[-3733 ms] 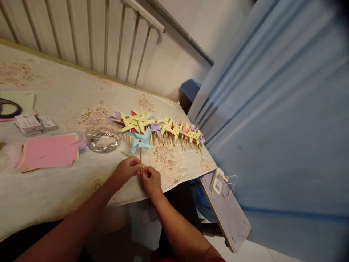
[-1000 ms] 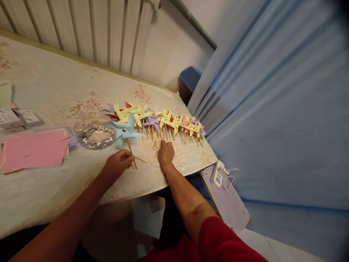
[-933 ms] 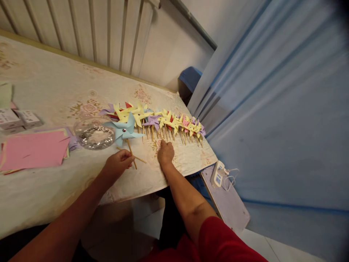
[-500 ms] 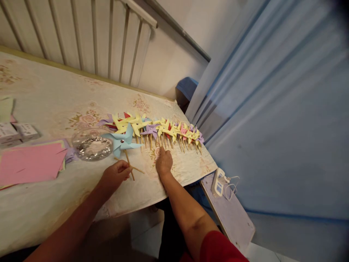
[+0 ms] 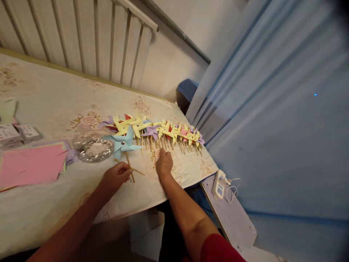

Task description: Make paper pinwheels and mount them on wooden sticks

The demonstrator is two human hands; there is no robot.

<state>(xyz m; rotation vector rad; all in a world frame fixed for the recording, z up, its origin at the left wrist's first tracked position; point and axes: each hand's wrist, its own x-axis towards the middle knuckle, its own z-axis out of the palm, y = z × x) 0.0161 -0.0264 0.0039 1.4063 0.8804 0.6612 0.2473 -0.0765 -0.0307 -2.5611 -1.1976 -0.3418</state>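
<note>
Head view. The two hands are apart from each other over the near edge of the table, which is covered with a floral cloth [image 5: 122,200].

The left hand [image 5: 117,177] is clamped, thumb against fingers, on the stick of a light blue pinwheel [image 5: 123,143]. The pinwheel's head stands above and beyond this hand, a round stud at its centre. The stick is tilted, its top leaning to the left, and its lower end protrudes below the fingertips. A loose stick [image 5: 138,171] crosses behind it at the same hand; whether it is also gripped or merely lies on the cloth cannot be determined.

The right hand [image 5: 164,162] is positioned to the right of the blue pinwheel, clear of it, with its fingers curled. It is at the near side of a row of pinwheels [image 5: 167,130] in yellow, purple, red and pink, close to the lower ends of their sticks. Whether it holds one cannot be told. A red sleeve [image 5: 220,249] covers the upper part of that arm.

Left of the blue pinwheel is a clear round dish [image 5: 83,135] containing shiny metal pieces [image 5: 102,154]. Further left lies a stack of coloured paper [image 5: 32,165], pink uppermost, with small boxes [image 5: 27,133] just beyond.
</note>
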